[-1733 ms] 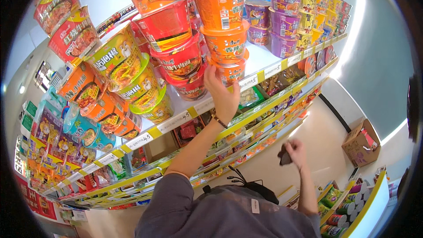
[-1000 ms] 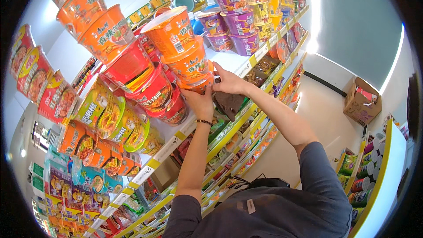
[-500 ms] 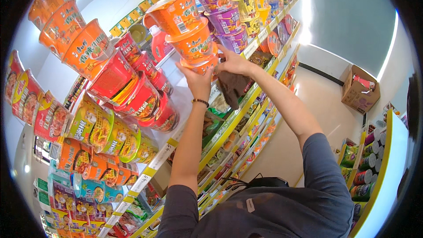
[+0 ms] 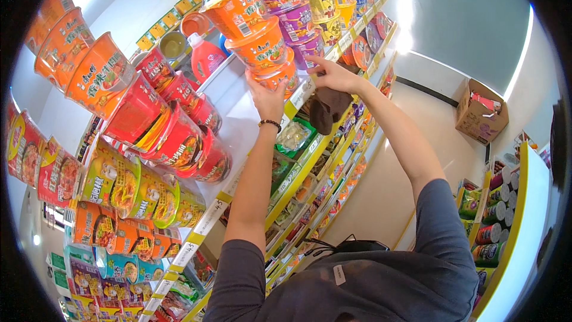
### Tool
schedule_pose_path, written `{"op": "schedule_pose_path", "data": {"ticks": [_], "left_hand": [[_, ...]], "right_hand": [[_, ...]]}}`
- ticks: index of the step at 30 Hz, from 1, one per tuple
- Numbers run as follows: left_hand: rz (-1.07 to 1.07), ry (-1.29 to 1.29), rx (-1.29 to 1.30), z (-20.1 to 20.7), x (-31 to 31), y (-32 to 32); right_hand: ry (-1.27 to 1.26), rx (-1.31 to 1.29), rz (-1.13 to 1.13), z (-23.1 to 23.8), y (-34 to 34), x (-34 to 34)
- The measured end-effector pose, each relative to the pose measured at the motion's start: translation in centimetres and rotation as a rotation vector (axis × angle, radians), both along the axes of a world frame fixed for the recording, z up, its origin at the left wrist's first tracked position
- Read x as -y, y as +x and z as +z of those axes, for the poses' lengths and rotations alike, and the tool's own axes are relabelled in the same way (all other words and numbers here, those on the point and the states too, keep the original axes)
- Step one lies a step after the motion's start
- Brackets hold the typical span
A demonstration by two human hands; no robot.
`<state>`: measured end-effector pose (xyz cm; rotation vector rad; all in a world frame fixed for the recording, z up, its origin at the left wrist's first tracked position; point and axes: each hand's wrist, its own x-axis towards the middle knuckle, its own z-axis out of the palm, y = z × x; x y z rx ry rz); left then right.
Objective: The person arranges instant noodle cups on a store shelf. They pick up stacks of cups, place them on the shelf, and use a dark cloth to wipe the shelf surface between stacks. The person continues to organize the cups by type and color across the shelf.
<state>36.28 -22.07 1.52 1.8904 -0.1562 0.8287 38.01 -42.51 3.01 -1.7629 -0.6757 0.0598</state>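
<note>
A stack of orange instant noodle tubs (image 4: 260,45) stands on the white top shelf (image 4: 235,104), beside a stack of purple noodle tubs (image 4: 296,22). My left hand (image 4: 268,100) is closed round the lowest orange tub (image 4: 279,76), thumb on its near side. To the right, my right hand (image 4: 333,76) has its index finger and thumb stretched toward the bottom purple tub, clear of the orange stack. A brown cloth (image 4: 329,110) hangs beneath this hand over the shelf edge. The hand's lower fingers seem curled on the cloth, though partly hidden.
Red noodle tubs (image 4: 185,137) and green-yellow ones (image 4: 128,182) stand left of my left arm. Behind the orange stack is a pink-red jug (image 4: 205,58). Lower shelves (image 4: 310,161) hold packets. A cardboard box (image 4: 481,112) sits on the floor; another shelf (image 4: 506,226) stands at right.
The orange stack has shifted right along the shelf, closer to the purple tubs. My right hand has come off the lowest orange tub and moved right with the cloth. The view has shifted slightly.
</note>
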Motion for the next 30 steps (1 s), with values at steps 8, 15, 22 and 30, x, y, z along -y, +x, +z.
{"op": "schedule_pose_path", "data": {"ticks": [8,15,22,30], "left_hand": [[-0.043,0.001,0.038,-0.6,-1.5,0.7],[0.039,-0.009,0.141,2.7,-3.2,3.2],[-0.107,0.064,0.088,4.9,-1.8,2.7],[-0.065,0.060,0.042,5.0,-2.5,3.0]], "right_hand": [[0.052,-0.292,-0.062,-12.4,-10.4,8.7],[0.242,-0.661,-0.324,-22.4,-22.6,15.9],[0.403,-0.752,-0.620,-26.4,-30.8,18.0],[0.472,-0.793,-0.768,-29.3,-35.8,18.7]]}}
